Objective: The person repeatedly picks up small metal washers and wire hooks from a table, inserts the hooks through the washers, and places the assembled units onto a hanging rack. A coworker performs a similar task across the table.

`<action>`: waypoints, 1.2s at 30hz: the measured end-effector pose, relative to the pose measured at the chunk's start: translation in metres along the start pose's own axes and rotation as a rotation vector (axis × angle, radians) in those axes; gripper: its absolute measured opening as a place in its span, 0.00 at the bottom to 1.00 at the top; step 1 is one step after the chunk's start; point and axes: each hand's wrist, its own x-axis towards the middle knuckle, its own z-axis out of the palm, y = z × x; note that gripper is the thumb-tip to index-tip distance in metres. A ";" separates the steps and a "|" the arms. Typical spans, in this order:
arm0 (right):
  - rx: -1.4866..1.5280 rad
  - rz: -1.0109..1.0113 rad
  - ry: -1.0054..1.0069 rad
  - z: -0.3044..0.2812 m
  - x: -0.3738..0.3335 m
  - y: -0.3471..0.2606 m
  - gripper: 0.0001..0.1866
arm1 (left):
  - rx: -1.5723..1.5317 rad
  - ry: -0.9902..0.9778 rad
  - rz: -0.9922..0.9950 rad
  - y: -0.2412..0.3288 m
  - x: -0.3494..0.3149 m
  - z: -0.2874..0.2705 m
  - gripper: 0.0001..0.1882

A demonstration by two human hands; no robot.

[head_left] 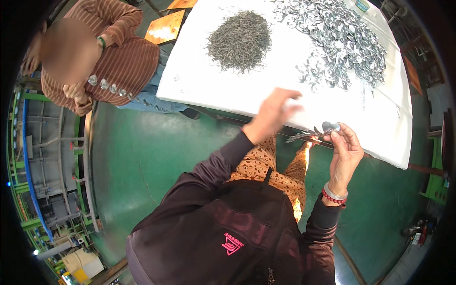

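My left hand is smeared by motion above the near edge of the white-covered table. I cannot make out whether its fingers hold anything. My right hand pinches a shiny metal disc between thumb and fingers, just over the table's edge. From that grip a row of small metal pieces trails off to the left, hanging past the edge. Further back on the table lie a heap of thin dark wire hooks and a larger spread of shiny curved metal discs.
Another person in a striped brown top stands to the left, a string of metal discs in front of them. An orange wooden stool is by the table's far left side. Metal racks line the left over a green floor.
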 end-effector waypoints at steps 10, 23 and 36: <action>-0.068 0.090 -0.021 0.003 0.008 -0.021 0.13 | 0.888 -0.228 0.016 -0.126 0.053 -0.056 0.04; -0.047 0.030 -0.039 -0.013 -0.004 0.006 0.14 | -0.612 -0.413 -0.402 0.044 0.027 -0.007 0.08; -0.035 -0.018 -0.001 -0.009 -0.011 -0.006 0.13 | -0.596 -0.506 -0.280 0.058 0.022 0.017 0.09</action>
